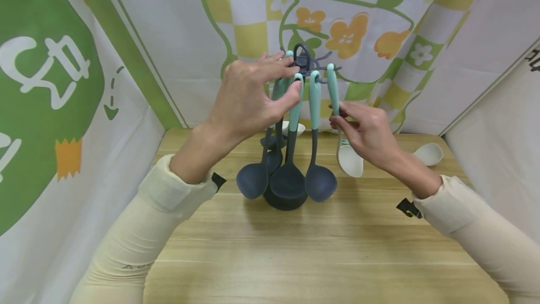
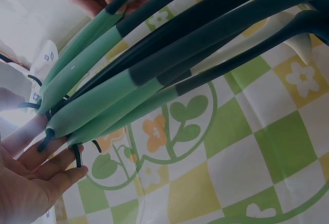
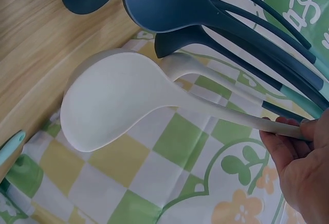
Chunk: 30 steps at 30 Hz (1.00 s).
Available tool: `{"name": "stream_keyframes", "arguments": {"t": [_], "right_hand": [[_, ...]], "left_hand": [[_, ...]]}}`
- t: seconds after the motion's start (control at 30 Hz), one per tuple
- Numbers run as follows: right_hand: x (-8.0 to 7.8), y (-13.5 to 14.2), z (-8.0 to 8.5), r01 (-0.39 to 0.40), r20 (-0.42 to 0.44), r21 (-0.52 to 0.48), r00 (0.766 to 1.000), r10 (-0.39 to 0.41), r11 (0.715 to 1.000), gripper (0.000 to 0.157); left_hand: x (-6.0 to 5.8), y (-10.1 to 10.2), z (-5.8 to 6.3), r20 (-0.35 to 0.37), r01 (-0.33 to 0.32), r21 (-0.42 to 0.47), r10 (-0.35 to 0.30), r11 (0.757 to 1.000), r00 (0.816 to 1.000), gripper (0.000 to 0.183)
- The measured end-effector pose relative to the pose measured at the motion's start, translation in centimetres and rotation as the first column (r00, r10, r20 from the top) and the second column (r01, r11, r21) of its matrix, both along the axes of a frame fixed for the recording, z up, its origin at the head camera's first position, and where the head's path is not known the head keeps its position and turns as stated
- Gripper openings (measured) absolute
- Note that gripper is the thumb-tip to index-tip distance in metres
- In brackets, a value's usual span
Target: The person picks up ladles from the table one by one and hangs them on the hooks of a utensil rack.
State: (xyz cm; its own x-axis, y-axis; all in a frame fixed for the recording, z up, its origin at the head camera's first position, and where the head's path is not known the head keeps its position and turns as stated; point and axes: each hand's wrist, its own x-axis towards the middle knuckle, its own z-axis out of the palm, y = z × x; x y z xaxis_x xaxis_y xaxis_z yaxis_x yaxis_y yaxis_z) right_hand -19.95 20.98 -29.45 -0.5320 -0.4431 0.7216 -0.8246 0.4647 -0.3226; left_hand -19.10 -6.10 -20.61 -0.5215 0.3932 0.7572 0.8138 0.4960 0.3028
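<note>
In the head view a dark utensil rack (image 1: 285, 201) stands upright, with several mint-handled utensils hanging around it. My left hand (image 1: 253, 90) holds the rack's top among the hooks, its thumb by the handle of a dark ladle (image 1: 288, 181). The left wrist view shows that hand's fingertips (image 2: 79, 171) against the dark hooks. To the right, my right hand (image 1: 367, 128) pinches a white ladle (image 1: 350, 161) low on its mint handle. That handle's top is at a hook; whether it hangs there I cannot tell. The ladle's white bowl (image 3: 113, 100) points downward.
Another dark ladle (image 1: 321, 183) hangs next to the white one. A white spoon-like utensil (image 1: 429, 154) lies at the right back of the wooden table (image 1: 295, 257). Behind the rack hangs a patterned cloth (image 1: 249, 41); white walls flank both sides.
</note>
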Motion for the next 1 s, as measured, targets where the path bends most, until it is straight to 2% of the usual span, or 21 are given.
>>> {"name": "stream_keyframes", "arguments": {"t": [0.17,0.53,1.0], "right_hand": [[-0.4,-0.6,-0.2,-0.001,-0.001,-0.002,1.000,0.001,1.000,0.011],[-1.2,-1.8,-0.7,0.001,0.003,-0.025,1.000,-0.001,1.000,0.018],[-1.3,-2.2,-1.4,0.034,-0.004,-0.053,0.999,-0.034,0.998,0.033]], "left_hand": [[0.0,-0.1,0.0,0.000,-0.001,0.004,0.001,1.000,1.000,0.025],[-0.1,0.0,-0.1,0.000,-0.007,0.004,0.007,1.000,1.000,0.027],[0.1,0.0,0.1,-0.005,-0.009,-0.013,0.009,1.000,1.000,0.027]]}}
